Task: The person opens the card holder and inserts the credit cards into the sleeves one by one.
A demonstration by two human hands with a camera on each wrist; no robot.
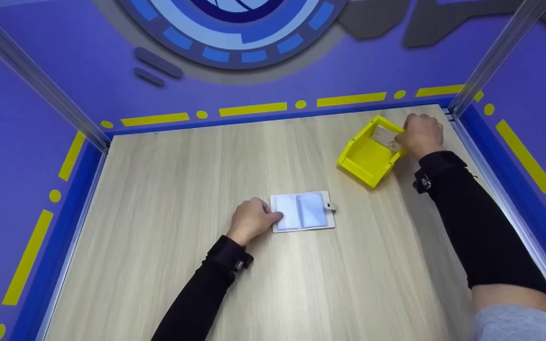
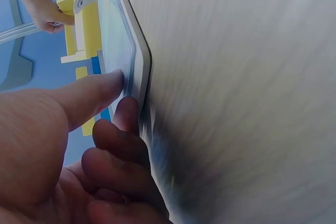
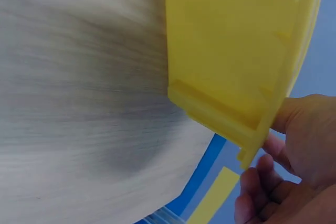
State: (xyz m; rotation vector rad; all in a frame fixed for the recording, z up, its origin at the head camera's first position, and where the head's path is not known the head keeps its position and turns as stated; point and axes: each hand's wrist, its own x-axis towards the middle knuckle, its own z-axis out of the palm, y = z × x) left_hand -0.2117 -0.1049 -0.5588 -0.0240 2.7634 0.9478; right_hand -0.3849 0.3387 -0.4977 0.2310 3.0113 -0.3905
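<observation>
A small white card holder (image 1: 300, 212) lies open on the table, its clear sleeves showing and its snap strap (image 1: 331, 206) sticking out to the right. My left hand (image 1: 253, 219) pinches its left edge, thumb on the sleeve and index finger at the rim, as the left wrist view shows. Farther right, my right hand (image 1: 423, 134) reaches over the side of a yellow bin (image 1: 367, 158). Inside the bin a pale patterned card (image 1: 386, 137) leans at the wall, and my right thumb and index finger hold it at its edge. Their tips are hidden behind the wall in the right wrist view.
The wood-grain table (image 1: 183, 180) is bounded by blue printed panels (image 1: 263, 90) at the back and sides. A metal post (image 1: 495, 57) rises at the back right corner, beyond my right hand. A metal rail (image 1: 500, 199) runs along the right edge.
</observation>
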